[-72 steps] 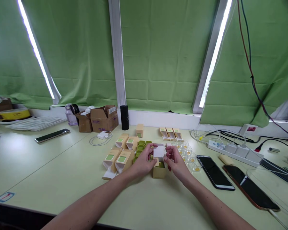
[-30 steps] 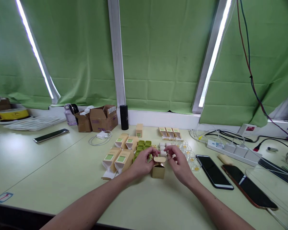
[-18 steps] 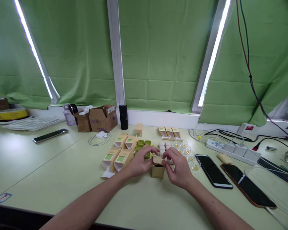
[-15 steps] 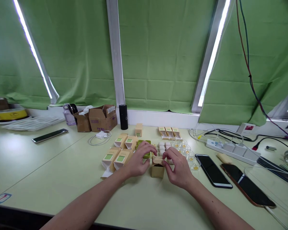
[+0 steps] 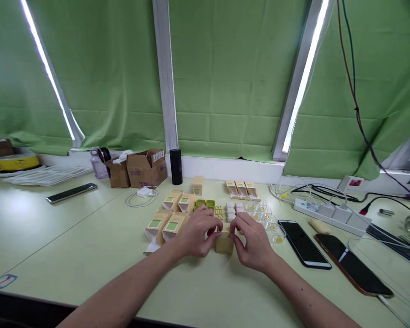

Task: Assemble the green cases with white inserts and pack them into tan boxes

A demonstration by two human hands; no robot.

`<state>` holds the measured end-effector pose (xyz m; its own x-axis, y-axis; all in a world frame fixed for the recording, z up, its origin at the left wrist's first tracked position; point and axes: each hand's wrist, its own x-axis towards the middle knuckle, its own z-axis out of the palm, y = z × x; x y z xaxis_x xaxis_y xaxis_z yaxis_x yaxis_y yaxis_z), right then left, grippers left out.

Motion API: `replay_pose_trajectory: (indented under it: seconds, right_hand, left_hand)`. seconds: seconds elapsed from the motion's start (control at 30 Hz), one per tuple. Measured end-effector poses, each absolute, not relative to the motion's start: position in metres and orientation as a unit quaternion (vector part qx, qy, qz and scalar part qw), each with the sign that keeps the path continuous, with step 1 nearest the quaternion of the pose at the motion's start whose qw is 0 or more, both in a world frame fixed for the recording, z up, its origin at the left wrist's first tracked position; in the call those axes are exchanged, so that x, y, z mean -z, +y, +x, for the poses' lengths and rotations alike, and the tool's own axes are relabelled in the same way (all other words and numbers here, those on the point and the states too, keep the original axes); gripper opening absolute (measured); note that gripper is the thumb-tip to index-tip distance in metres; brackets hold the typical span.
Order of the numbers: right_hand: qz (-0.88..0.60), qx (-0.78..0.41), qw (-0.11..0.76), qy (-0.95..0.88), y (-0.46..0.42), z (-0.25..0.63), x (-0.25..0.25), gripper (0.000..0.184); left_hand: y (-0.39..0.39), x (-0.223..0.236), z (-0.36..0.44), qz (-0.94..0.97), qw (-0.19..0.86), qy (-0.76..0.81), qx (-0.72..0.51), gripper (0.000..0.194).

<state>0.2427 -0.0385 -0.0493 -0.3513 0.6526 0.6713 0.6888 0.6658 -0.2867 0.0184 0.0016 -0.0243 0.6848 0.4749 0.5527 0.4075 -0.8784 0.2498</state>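
A small kraft cardboard box [image 5: 224, 245] stands upright on the table in front of me, its top flap folded down over the opening. My left hand [image 5: 201, 231] pinches the flap's left edge between thumb and fingers. At the right edge my right hand [image 5: 251, 237] pinches in the same way. Just behind the box are white cylindrical pieces [image 5: 230, 211], and beside them small yellow pieces [image 5: 218, 210]. Green cups [image 5: 205, 203] sit behind my left hand, which partly hides them. Clear cups with yellow centres [image 5: 261, 212] are grouped behind my right hand.
Open kraft boxes with green labels [image 5: 172, 223] lie on the left. Three flat open boxes [image 5: 242, 190] and a standing box [image 5: 197, 185] are farther back. Right are a phone [image 5: 304, 244], a second phone [image 5: 353, 265] and a power strip [image 5: 332, 216]. A black tumbler [image 5: 176, 167] stands by the wall.
The box's flap, raised earlier with its white inside showing, is now folded down over the top. My left hand shifted off the flap briefly, then came back to its left edge.
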Motion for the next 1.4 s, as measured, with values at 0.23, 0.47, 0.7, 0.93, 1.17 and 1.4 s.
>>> replay_pose_trajectory:
  seconds: [0.23, 0.47, 0.7, 0.93, 1.17, 1.4]
  right_hand:
    - [-0.394, 0.031, 0.398, -0.828, -0.038, 0.243, 0.049, 0.014]
    - [-0.358, 0.033, 0.431, -0.828, -0.036, 0.245, 0.05, 0.012]
    - [-0.363, 0.009, 0.411, -0.836, -0.037, 0.246, 0.048, 0.013]
    - [-0.367, -0.009, 0.348, -0.863, -0.037, 0.255, 0.044, 0.032]
    - [-0.367, 0.02, 0.342, -0.865, -0.034, 0.256, 0.044, 0.043]
    - [-0.427, 0.052, 0.381, -0.819, -0.023, 0.26, 0.051, 0.033]
  left_hand:
    - [0.003, 0.03, 0.016, 0.928, 0.015, 0.213, -0.304, 0.006]
    - [0.004, 0.033, 0.019, 0.92, -0.019, 0.165, -0.354, 0.007]
    - [0.004, 0.038, 0.021, 0.916, 0.002, 0.172, -0.361, 0.013]
    - [0.009, 0.041, 0.023, 0.873, -0.028, 0.289, -0.392, 0.021]
    - [0.006, 0.04, 0.024, 0.874, -0.039, 0.344, -0.34, 0.021]
    - [0.005, 0.037, 0.024, 0.871, -0.041, 0.35, -0.341, 0.022]
